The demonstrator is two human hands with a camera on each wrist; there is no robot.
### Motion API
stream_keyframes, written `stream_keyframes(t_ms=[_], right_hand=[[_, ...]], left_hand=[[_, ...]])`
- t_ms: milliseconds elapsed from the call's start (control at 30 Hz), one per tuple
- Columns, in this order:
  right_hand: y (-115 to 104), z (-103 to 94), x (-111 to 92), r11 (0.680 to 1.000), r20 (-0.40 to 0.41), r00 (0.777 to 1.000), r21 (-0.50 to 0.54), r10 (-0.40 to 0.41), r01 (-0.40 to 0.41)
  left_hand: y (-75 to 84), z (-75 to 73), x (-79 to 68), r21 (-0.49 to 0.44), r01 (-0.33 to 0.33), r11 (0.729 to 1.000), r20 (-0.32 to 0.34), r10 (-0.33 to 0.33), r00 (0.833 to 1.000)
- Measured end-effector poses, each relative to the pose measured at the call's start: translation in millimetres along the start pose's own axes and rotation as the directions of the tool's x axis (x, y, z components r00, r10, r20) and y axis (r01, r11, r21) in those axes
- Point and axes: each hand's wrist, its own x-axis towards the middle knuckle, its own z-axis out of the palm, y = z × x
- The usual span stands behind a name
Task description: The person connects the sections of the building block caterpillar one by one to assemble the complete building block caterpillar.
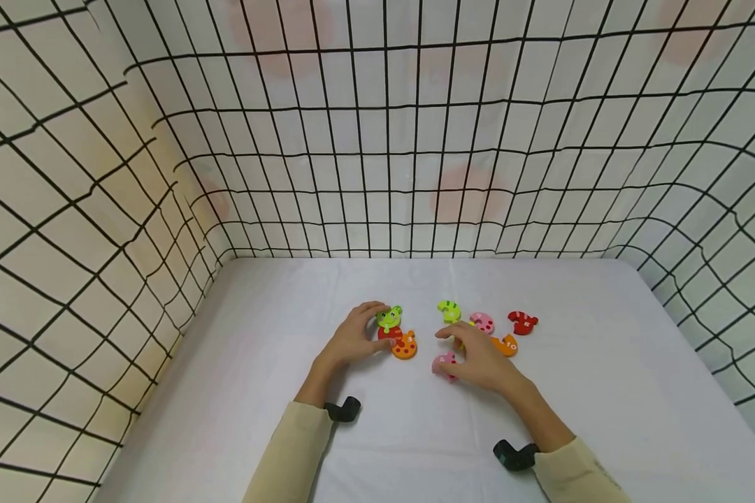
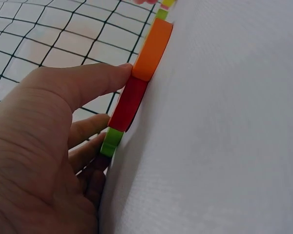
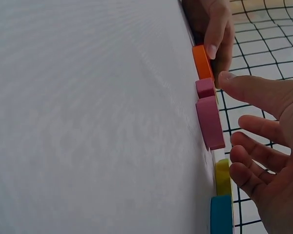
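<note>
My left hand (image 1: 350, 341) spans a joined group of flat wooden caterpillar puzzle pieces, its fingers round a smiling green head piece (image 1: 389, 318). Its thumb rests where a red piece (image 2: 130, 103) meets an orange spotted piece (image 1: 405, 347), as the left wrist view shows. Over a pink piece (image 3: 211, 122) hovers my right hand (image 1: 478, 358), thumb close by it and fingers loosely spread. Whether that thumb touches the pink piece I cannot tell. Just beyond the right hand lies a green striped piece (image 1: 449, 311).
A pink spotted piece (image 1: 482, 322), a red piece (image 1: 523, 322) and an orange numbered piece (image 1: 506, 345) lie to the right. Yellow (image 3: 223, 176) and blue (image 3: 221, 214) pieces show beside the right hand. Black-grid netting (image 1: 403, 154) surrounds the white table (image 1: 226, 391).
</note>
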Motion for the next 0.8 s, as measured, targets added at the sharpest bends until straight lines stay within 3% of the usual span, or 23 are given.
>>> stream_keyframes(t_ms=[367, 567, 800], right_hand=[[1.0, -3.2, -10.5, 0.998, 0.114, 0.993, -0.06, 0.016, -0.009], [3.5, -9.0, -13.0, 0.994, 0.173, 0.984, -0.091, -0.046, 0.063], [9.3, -9.2, -12.9, 0.993, 0.178, 0.979, -0.032, -0.103, 0.111]], left_hand=[[0.7, 0.4, 0.4, -0.002, -0.009, 1.0, 0.011, 0.009, 1.0], [1.1, 1.3, -0.2, 0.006, -0.016, 1.0, 0.004, 0.016, 1.0], [0.0, 3.4, 1.1, 0.011, -0.012, 1.0, -0.004, 0.012, 1.0]])
